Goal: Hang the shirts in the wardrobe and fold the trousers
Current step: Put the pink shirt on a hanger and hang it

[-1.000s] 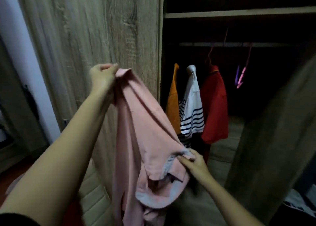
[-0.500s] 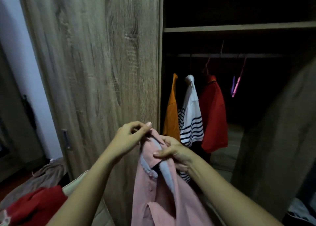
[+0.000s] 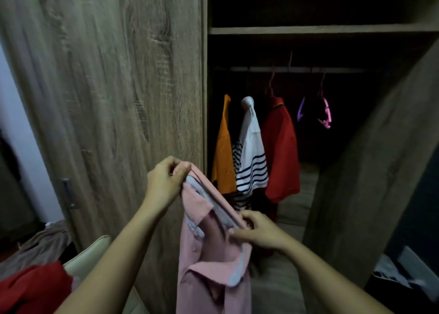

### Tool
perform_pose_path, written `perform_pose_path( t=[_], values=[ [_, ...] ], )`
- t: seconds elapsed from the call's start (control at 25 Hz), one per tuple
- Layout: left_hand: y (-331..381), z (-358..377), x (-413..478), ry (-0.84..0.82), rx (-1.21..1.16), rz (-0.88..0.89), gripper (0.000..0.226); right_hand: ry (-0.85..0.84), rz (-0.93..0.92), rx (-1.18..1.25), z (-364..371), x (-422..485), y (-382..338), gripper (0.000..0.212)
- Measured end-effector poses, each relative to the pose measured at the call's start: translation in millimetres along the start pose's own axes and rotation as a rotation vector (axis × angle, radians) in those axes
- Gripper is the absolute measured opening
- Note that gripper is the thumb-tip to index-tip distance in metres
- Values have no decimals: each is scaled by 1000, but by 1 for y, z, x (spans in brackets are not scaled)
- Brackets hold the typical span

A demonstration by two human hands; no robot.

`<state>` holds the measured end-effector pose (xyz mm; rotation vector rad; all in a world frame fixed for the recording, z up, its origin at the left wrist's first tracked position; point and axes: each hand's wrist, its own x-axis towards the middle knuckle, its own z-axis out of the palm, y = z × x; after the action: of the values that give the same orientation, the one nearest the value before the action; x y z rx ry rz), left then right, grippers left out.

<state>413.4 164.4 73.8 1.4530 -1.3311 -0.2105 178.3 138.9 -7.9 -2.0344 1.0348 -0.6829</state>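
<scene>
One pink shirt (image 3: pixel 209 254), held up in front of the open wardrobe (image 3: pixel 308 29). Both hands pinch its collar edge, left hand (image 3: pixel 166 183) up top and right hand (image 3: pixel 259 233) lower down. Three shirts hang on the rail (image 3: pixel 297 69): orange shirt (image 3: pixel 223 152), striped shirt (image 3: pixel 251 156), red shirt (image 3: pixel 281 152). Two bare hangers sit beside them, a purple hanger (image 3: pixel 301 109) and a pink hanger (image 3: pixel 326 114). The wooden door (image 3: pixel 118 99) stands left of the opening, and there's a red heap of clothes (image 3: pixel 35 287) bottom left.

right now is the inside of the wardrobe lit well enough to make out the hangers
Head view: barely; the wardrobe interior is near black, the empty hangers showing only as pink and purple glints; the pink shirt, left hand and right hand are dim but readable, and the wide lens slants the open door.
</scene>
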Motion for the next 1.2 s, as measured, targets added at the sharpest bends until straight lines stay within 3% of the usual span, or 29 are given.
perform_pose_path(
  t=[0.12,0.24,0.36,0.48,0.56,0.64,0.68,0.76,0.8,0.88,0.96,1.04,1.16,1.2],
  values=[
    [-20,-13,9,-106,-12,39,10,99,37,57,-23,-1,4,19],
    [-32,-23,10,-258,243,195,26,410,23,-49,-47,8,-10,25],
    [-46,-21,12,-252,425,253,11,590,19,-180,-53,6,-21,22],
    [-60,-9,4,-8,521,113,12,461,23,-418,-43,2,-9,16],
    [-62,2,-8,48,529,-25,19,447,9,-479,-36,0,2,10],
    [-60,13,-15,43,420,-132,29,519,-83,-486,-36,1,3,7],
    [-59,19,-16,38,256,-228,31,541,-108,-471,-38,3,0,8],
    [-56,24,-10,4,-351,-541,24,465,-22,-322,-43,3,-8,20],
    [-56,25,-6,-92,-653,-762,18,394,88,-92,-46,2,-12,26],
    [-63,17,-5,-353,-882,-1000,19,293,352,623,-53,-1,-15,30],
    [-73,6,-4,-554,-841,-980,20,269,551,1043,-65,-6,-7,37],
    [-79,-3,0,-588,-850,-928,21,262,594,1051,-74,-9,-1,45],
    [-80,-9,5,-498,-844,-749,13,191,577,974,-78,-14,-6,20],
    [-77,-11,5,-527,-833,-654,20,186,563,966,-81,-14,-7,16]
  ],
)
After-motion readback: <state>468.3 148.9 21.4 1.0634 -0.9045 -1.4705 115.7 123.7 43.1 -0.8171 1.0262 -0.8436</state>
